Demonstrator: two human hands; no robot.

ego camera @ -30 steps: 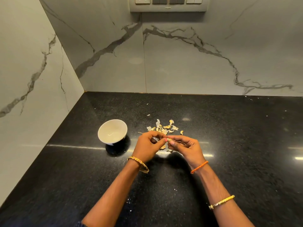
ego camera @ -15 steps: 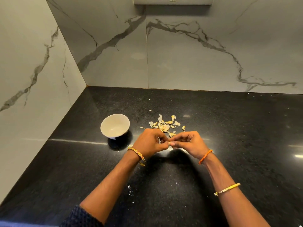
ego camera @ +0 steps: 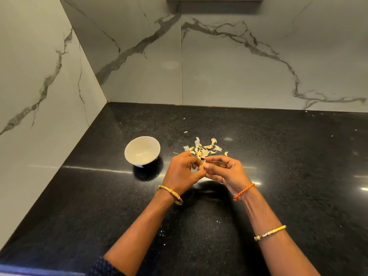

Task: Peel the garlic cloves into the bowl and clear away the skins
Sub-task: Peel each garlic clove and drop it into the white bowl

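A small garlic clove (ego camera: 204,162) is pinched between the fingertips of my left hand (ego camera: 182,172) and my right hand (ego camera: 227,172), which meet just above the black counter. Most of the clove is hidden by the fingers. Right behind the hands lies a loose pile of garlic skins and cloves (ego camera: 203,149). A white bowl (ego camera: 129,154) stands left of the pile, with a little pale content at its bottom.
The black granite counter (ego camera: 278,166) sits in a corner between marble walls at the left and back. Tiny skin flecks (ego camera: 185,132) dot the surface beyond the pile and near my forearms.
The two hands stay together on the clove, with the fingers shifting slightly. The camera has tilted down a little, so the wall sockets have left the view.
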